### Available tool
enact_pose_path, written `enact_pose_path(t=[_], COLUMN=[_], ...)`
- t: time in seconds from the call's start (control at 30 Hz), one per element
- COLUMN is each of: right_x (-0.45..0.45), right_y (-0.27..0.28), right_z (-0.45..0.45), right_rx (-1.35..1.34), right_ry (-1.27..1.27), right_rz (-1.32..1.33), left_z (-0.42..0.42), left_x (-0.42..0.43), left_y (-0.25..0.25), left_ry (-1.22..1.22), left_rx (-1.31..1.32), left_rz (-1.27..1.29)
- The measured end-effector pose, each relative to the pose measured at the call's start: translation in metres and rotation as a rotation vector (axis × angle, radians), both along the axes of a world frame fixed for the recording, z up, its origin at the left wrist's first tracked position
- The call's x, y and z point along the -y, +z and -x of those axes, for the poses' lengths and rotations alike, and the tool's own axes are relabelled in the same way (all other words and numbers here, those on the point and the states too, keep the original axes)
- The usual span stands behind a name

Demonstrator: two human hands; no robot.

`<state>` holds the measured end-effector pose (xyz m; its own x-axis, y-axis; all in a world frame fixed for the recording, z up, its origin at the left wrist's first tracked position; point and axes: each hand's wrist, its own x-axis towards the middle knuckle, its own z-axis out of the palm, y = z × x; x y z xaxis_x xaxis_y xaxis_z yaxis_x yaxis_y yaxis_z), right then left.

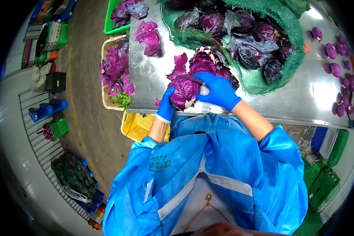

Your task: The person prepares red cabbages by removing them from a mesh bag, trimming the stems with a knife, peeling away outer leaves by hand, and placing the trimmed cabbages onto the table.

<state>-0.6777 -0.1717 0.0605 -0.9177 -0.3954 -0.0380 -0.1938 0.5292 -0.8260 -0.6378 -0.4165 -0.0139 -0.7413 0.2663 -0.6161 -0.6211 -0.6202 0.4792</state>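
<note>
A trimmed red cabbage (185,93) sits near the front edge of the metal table (255,103). My left hand (167,105), in a blue glove, grips its left side, thumb along the top. My right hand (218,91), also gloved in blue, is closed at the cabbage's right side. A small grey-white thing (204,90) shows between its thumb and fingers; its kind is unclear. Behind the cabbage lie loose purple outer leaves (202,62). Farther back, a green mesh sack (259,84) lies open, full of untrimmed red cabbages (213,23).
Several small purple cabbages (335,70) lie at the table's right end. Peeled leaves (150,39) lie at its left edge. Left of the table stand a cream crate (104,57) of leaves and a green crate (108,19). A yellow basket (135,128) is below the edge.
</note>
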Motion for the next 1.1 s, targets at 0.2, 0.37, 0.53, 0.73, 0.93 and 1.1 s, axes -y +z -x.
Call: enact_pose_path(t=[0.2, 0.37, 0.53, 0.73, 0.93, 1.1], right_x=[-0.002, -0.038, 0.01, -0.008, -0.009, -0.005], right_y=[-0.031, -0.056, -0.033, -0.07, -0.068, -0.061], right_z=[0.017, 0.044, -0.006, 0.021, 0.028, 0.008], right_rx=[-0.008, -0.127, 0.037, 0.253, 0.232, 0.053], right_ry=[-0.145, -0.413, -0.273, 0.009, 0.286, -0.079], right_rz=[-0.083, -0.135, 0.202, 0.215, 0.274, 0.338], left_z=[-0.004, -0.016, -0.005, -0.007, 0.025, 0.037], left_x=[0.001, -0.005, -0.041, 0.0, 0.004, -0.018], left_y=[0.001, 0.011, 0.012, -0.004, 0.049, 0.042], left_ry=[-0.087, -0.029, 0.24, -0.359, -0.602, -0.702], left_rx=[-0.034, -0.089, 0.028, 0.144, -1.074, -0.757], left_rz=[0.093, -0.176, -0.531, 0.185, 1.35, 1.357])
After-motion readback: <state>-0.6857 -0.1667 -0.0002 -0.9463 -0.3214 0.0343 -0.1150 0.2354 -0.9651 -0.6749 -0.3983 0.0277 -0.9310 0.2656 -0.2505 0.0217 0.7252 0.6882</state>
